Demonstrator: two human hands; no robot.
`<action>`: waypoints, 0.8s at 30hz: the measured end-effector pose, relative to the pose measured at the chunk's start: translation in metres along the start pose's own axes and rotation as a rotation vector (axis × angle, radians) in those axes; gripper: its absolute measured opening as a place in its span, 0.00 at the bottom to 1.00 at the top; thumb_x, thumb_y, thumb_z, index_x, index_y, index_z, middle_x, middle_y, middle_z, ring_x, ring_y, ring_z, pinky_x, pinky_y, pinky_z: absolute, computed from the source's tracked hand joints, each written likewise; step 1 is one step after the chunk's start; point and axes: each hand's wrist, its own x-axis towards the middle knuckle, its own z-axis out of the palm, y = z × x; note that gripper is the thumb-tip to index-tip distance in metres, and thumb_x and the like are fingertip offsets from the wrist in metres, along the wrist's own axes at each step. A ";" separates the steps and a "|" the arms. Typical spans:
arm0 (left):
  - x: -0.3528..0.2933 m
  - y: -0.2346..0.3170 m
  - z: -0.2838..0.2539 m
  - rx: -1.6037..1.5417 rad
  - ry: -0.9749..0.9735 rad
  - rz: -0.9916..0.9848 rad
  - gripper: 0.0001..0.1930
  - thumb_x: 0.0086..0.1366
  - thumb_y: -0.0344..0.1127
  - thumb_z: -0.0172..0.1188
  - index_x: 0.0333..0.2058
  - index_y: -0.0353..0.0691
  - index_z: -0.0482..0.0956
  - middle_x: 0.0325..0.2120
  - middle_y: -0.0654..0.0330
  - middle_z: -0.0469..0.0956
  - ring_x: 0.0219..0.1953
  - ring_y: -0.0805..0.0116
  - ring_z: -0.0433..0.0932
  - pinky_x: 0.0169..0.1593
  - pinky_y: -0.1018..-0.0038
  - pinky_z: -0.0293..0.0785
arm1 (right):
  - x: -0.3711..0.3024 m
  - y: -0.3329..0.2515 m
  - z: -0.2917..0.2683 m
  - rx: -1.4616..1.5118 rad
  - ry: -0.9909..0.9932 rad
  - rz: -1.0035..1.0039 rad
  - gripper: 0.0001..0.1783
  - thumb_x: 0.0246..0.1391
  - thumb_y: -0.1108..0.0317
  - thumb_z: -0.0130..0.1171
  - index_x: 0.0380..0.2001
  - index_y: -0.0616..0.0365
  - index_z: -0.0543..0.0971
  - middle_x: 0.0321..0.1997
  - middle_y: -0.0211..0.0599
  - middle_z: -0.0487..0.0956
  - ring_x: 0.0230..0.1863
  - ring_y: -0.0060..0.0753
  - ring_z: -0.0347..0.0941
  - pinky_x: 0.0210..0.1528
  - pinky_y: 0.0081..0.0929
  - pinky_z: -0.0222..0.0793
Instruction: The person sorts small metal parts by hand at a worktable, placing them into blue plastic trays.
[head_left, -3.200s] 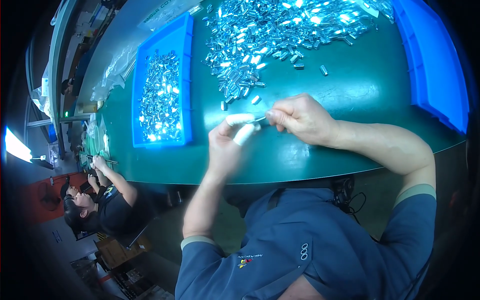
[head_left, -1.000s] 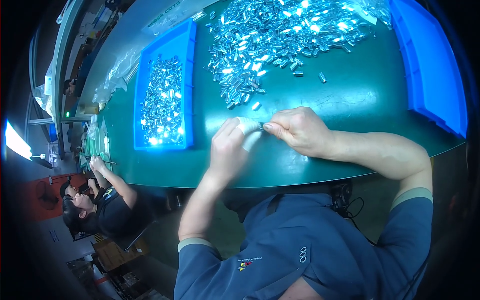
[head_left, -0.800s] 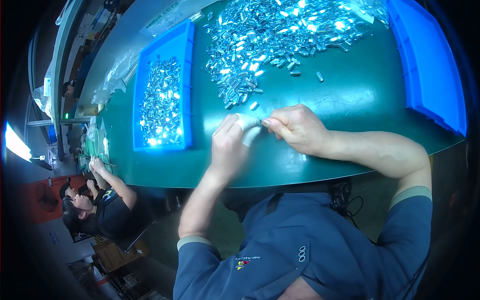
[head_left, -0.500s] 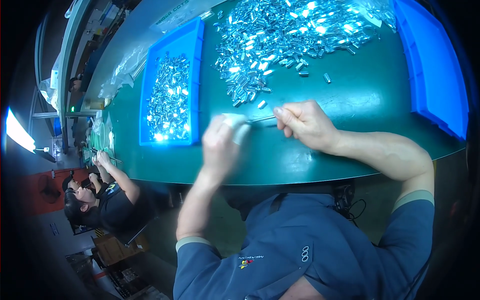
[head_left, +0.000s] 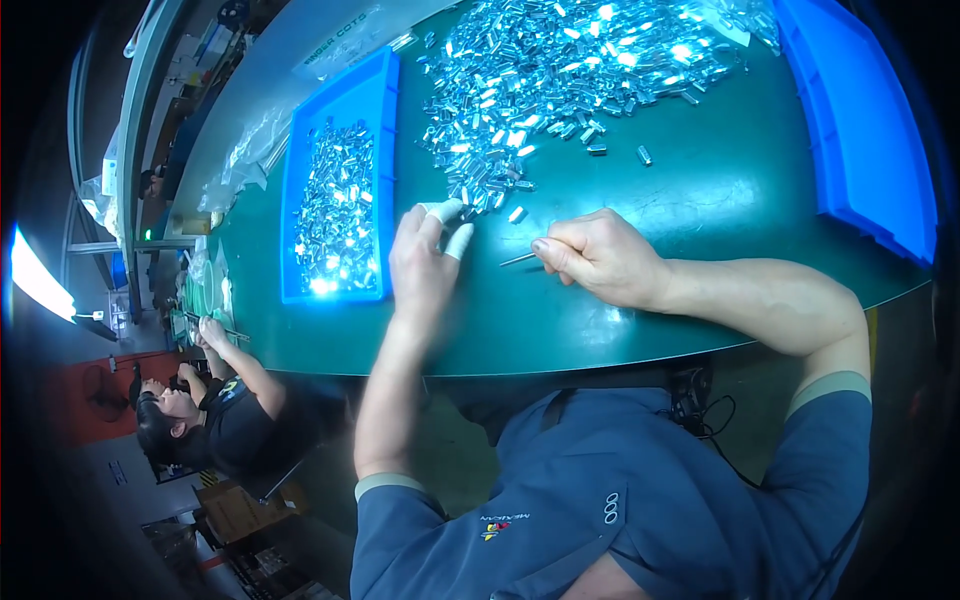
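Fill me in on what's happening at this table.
At a green table, a person's right hand pinches a thin metal rod. The left hand, finger and thumb in white covers and spread apart, is at the near edge of a heap of shiny metal pieces. Similar pieces lie in a blue tray to the left.

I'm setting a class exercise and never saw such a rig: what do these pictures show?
No robot here: a person's hands, every picture from a head-worn fisheye camera looking down, so edges bend. On the green tabletop lies a heap of short metal pieces, between a left blue tray, holding more, and a right blue tray. The right hand has a thin metal rod in its grip. The left hand, in white finger cots, is at the heap's near edge; whether it holds anything is unclear.
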 end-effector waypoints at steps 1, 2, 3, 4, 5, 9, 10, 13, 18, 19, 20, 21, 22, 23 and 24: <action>-0.002 0.004 0.002 -0.003 -0.004 0.004 0.11 0.60 0.27 0.74 0.41 0.38 0.85 0.36 0.55 0.82 0.40 0.57 0.82 0.43 0.67 0.78 | 0.000 -0.001 0.000 -0.009 0.003 -0.008 0.21 0.72 0.60 0.56 0.24 0.59 0.80 0.18 0.40 0.79 0.20 0.39 0.76 0.27 0.39 0.70; -0.004 0.006 0.003 -0.058 -0.025 -0.047 0.11 0.59 0.28 0.74 0.40 0.38 0.84 0.37 0.54 0.82 0.41 0.54 0.81 0.44 0.64 0.78 | 0.000 -0.001 -0.001 -0.018 0.004 -0.017 0.21 0.71 0.60 0.56 0.24 0.59 0.80 0.19 0.40 0.79 0.20 0.40 0.76 0.27 0.39 0.70; -0.007 0.008 0.003 -0.113 -0.046 -0.098 0.11 0.59 0.28 0.74 0.39 0.38 0.84 0.37 0.53 0.81 0.41 0.51 0.81 0.45 0.61 0.77 | -0.001 0.001 0.000 -0.016 0.007 -0.015 0.21 0.71 0.60 0.56 0.24 0.59 0.80 0.19 0.40 0.79 0.20 0.40 0.76 0.27 0.39 0.70; -0.011 0.009 0.002 -0.113 -0.051 -0.096 0.11 0.59 0.28 0.74 0.39 0.38 0.84 0.37 0.53 0.81 0.41 0.51 0.81 0.45 0.61 0.77 | -0.001 0.002 0.000 -0.025 0.007 -0.015 0.21 0.71 0.60 0.57 0.24 0.59 0.80 0.19 0.41 0.79 0.20 0.40 0.76 0.27 0.39 0.70; -0.016 0.011 0.000 -0.141 -0.064 -0.099 0.10 0.59 0.28 0.73 0.38 0.37 0.83 0.37 0.53 0.81 0.41 0.51 0.81 0.44 0.61 0.78 | -0.001 0.004 0.000 -0.034 0.005 -0.015 0.21 0.71 0.60 0.57 0.24 0.60 0.80 0.19 0.41 0.79 0.21 0.41 0.76 0.27 0.40 0.71; -0.019 0.018 -0.014 -0.141 -0.132 -0.047 0.11 0.61 0.25 0.69 0.43 0.38 0.85 0.38 0.53 0.81 0.42 0.51 0.81 0.44 0.61 0.78 | 0.000 0.004 -0.004 -0.084 -0.037 -0.028 0.19 0.73 0.61 0.54 0.28 0.60 0.81 0.21 0.37 0.81 0.22 0.32 0.78 0.28 0.33 0.72; -0.019 0.019 -0.018 -0.095 -0.165 0.005 0.13 0.62 0.24 0.68 0.46 0.39 0.85 0.39 0.52 0.81 0.43 0.51 0.81 0.45 0.61 0.78 | 0.000 0.002 -0.004 -0.080 -0.032 -0.026 0.19 0.73 0.61 0.54 0.28 0.60 0.81 0.21 0.37 0.81 0.22 0.32 0.78 0.28 0.33 0.72; -0.019 0.018 -0.021 -0.080 -0.185 0.113 0.15 0.61 0.25 0.67 0.48 0.40 0.86 0.38 0.53 0.80 0.42 0.51 0.81 0.43 0.59 0.78 | -0.001 0.001 -0.004 -0.076 -0.030 -0.023 0.19 0.73 0.61 0.54 0.28 0.60 0.81 0.21 0.37 0.81 0.22 0.32 0.78 0.28 0.33 0.72; -0.022 0.021 -0.025 0.005 -0.244 0.025 0.12 0.59 0.29 0.71 0.42 0.39 0.86 0.35 0.53 0.79 0.40 0.51 0.81 0.41 0.59 0.78 | 0.000 0.005 -0.003 -0.088 -0.018 -0.026 0.19 0.72 0.61 0.55 0.28 0.60 0.81 0.21 0.37 0.81 0.22 0.33 0.78 0.28 0.34 0.72; -0.024 0.020 -0.025 -0.012 -0.235 0.039 0.12 0.58 0.29 0.73 0.41 0.39 0.86 0.35 0.53 0.79 0.39 0.51 0.81 0.40 0.59 0.77 | 0.000 0.004 -0.002 -0.107 -0.026 -0.026 0.18 0.72 0.61 0.55 0.28 0.60 0.81 0.21 0.37 0.81 0.22 0.33 0.78 0.28 0.33 0.72; -0.026 0.019 -0.025 -0.029 -0.226 0.053 0.12 0.56 0.30 0.74 0.40 0.38 0.86 0.34 0.53 0.79 0.39 0.51 0.81 0.40 0.59 0.77 | 0.000 0.004 -0.002 -0.127 -0.034 -0.027 0.18 0.72 0.61 0.55 0.28 0.60 0.81 0.21 0.37 0.81 0.23 0.32 0.78 0.29 0.33 0.72; -0.028 0.018 -0.025 -0.025 -0.224 0.051 0.12 0.56 0.30 0.74 0.40 0.38 0.86 0.34 0.53 0.79 0.39 0.51 0.81 0.40 0.59 0.77 | 0.000 0.004 -0.001 -0.126 -0.036 -0.030 0.18 0.72 0.61 0.55 0.28 0.60 0.81 0.21 0.37 0.81 0.23 0.32 0.78 0.29 0.33 0.72; -0.030 0.016 -0.023 -0.036 -0.208 0.055 0.13 0.55 0.30 0.75 0.40 0.38 0.86 0.34 0.53 0.79 0.38 0.51 0.81 0.40 0.59 0.77 | 0.000 0.005 0.000 -0.139 -0.029 -0.046 0.18 0.72 0.62 0.56 0.29 0.60 0.81 0.22 0.38 0.81 0.24 0.36 0.79 0.29 0.35 0.72; -0.031 0.015 -0.021 -0.045 -0.192 0.059 0.13 0.55 0.30 0.75 0.39 0.38 0.85 0.34 0.53 0.79 0.38 0.51 0.81 0.40 0.59 0.78 | 0.000 0.006 0.000 -0.151 -0.022 -0.062 0.17 0.71 0.62 0.57 0.29 0.60 0.81 0.23 0.40 0.80 0.25 0.39 0.79 0.30 0.36 0.72; -0.033 0.014 -0.020 -0.045 -0.191 0.058 0.13 0.55 0.30 0.75 0.39 0.38 0.85 0.34 0.53 0.79 0.38 0.51 0.81 0.40 0.59 0.78 | -0.001 0.006 0.001 -0.151 -0.023 -0.063 0.17 0.71 0.62 0.57 0.29 0.60 0.81 0.23 0.40 0.80 0.25 0.39 0.79 0.30 0.36 0.72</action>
